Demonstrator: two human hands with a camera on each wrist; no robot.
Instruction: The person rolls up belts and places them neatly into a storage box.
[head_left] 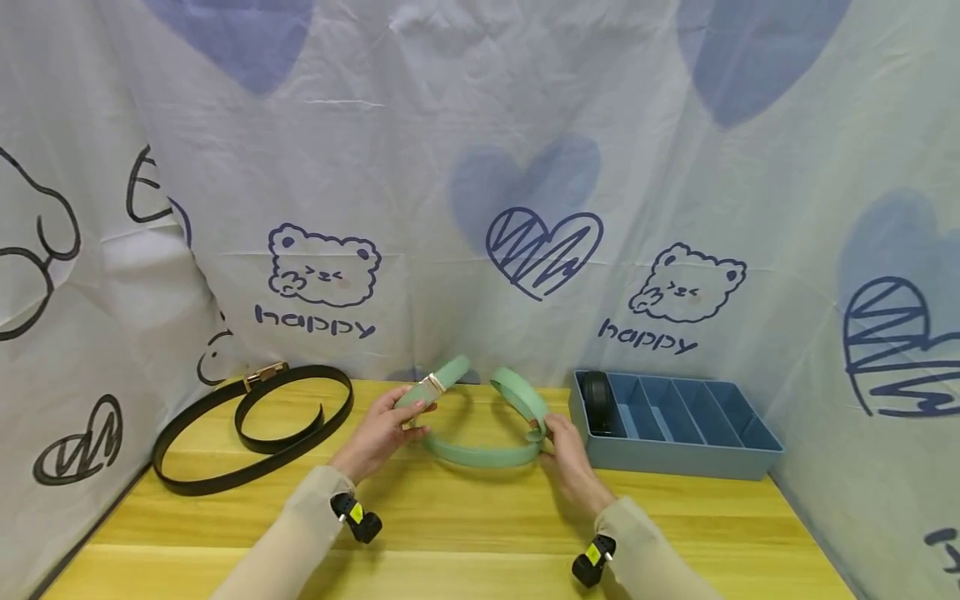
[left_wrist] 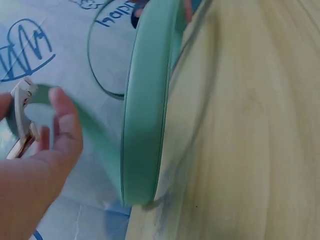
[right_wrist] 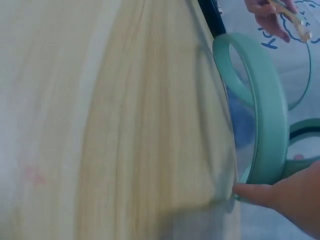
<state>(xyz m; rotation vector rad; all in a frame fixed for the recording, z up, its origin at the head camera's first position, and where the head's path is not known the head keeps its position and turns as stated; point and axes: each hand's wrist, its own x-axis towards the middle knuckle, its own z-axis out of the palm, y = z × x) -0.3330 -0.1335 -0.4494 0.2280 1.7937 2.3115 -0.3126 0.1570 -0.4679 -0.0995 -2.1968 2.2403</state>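
Counter (head_left: 465,533) below, left hand (head_left: 381,431) and right hand (head_left: 573,464) pinch a green belt (head_left: 483,457), likely light, pliant, best held by its ten-o'clock buckle (head_left: 432,385).

The left hand (head_left: 390,423) pinched, angled forward and inward ahead of the pale-sleeved left forearm (head_left: 288,537), which slanted back and leftward behind it. Apart on its right, the right hand (head_left: 567,458) pinched too, tilted inward, with the right forearm (head_left: 651,550) slanting back and rightward.

The head view looks forward and down; wrist close-ups, seemingly turned sideways, share the green belt (left_wrist: 145,115).
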